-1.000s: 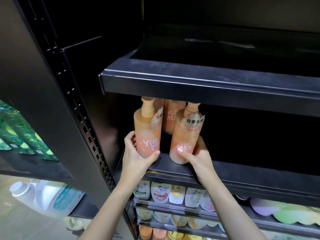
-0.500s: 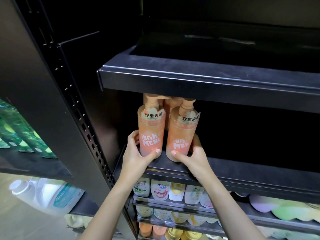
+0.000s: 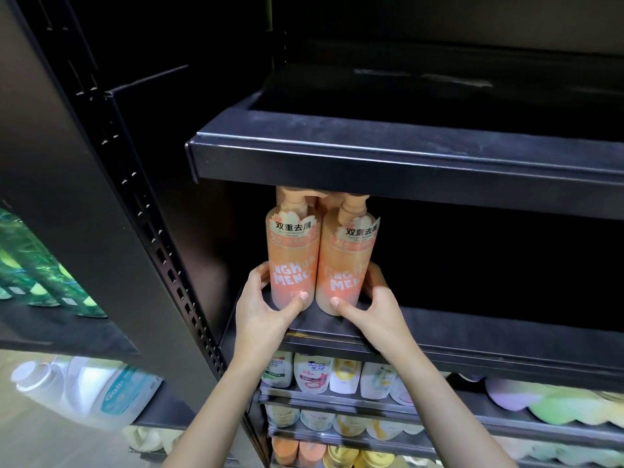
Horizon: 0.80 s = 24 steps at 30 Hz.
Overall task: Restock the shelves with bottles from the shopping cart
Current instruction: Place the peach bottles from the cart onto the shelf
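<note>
Each hand holds one orange pump shampoo bottle low on its body: the left hand [image 3: 261,307] wraps the left bottle [image 3: 293,261], the right hand [image 3: 373,307] the right bottle [image 3: 344,268]. Both stand upright and touching on the dark shelf [image 3: 472,336]. Best to square the labels forward, then release gently.

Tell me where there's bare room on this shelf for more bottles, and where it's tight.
The middle shelf looks bare to the right of the right orange bottle, though its back is too dark to tell. The top shelf also looks bare. It is tight at the left end: the left orange bottle stands beside the other, more behind, pump tops near the shelf above.
</note>
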Each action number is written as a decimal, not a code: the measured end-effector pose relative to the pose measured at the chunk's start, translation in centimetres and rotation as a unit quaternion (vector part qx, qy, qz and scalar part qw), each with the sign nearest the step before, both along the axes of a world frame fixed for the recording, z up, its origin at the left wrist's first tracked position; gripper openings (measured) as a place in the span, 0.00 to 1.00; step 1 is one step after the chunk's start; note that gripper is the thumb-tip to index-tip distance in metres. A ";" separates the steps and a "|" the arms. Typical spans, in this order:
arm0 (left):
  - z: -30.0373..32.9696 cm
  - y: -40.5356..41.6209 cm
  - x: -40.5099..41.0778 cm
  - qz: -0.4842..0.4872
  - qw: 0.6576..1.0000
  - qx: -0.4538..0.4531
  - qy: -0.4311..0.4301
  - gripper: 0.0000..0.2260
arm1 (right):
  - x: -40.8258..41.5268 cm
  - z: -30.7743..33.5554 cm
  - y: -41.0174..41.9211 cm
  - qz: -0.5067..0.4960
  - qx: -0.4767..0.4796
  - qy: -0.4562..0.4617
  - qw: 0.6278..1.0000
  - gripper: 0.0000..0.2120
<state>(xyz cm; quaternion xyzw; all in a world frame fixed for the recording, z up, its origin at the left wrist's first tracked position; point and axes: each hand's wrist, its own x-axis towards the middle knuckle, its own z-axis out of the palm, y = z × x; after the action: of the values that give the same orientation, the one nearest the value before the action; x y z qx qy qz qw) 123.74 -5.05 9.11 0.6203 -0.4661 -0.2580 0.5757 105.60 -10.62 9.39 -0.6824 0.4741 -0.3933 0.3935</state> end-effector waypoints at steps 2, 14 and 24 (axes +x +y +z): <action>-0.1 0.0 0.1 0.005 1.000 -0.003 0.002 0.28 | 0.1 0.0 0.1 -0.004 -0.007 0.005 1.000 0.32; 0.0 0.1 0.6 -0.010 1.000 0.014 -0.022 0.28 | 0.5 0.2 0.2 -0.048 -0.023 0.054 0.997 0.29; 1.0 0.8 0.9 -0.040 0.992 0.084 -0.086 0.28 | 0.8 1.0 0.7 -0.046 -0.008 0.112 0.993 0.32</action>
<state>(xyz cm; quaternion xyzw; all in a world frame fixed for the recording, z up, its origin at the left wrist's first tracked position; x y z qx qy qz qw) 124.64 -4.30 10.13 0.6672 -0.5146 -0.2651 0.4687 106.38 -9.97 10.43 -0.7027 0.5430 -0.3360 0.3139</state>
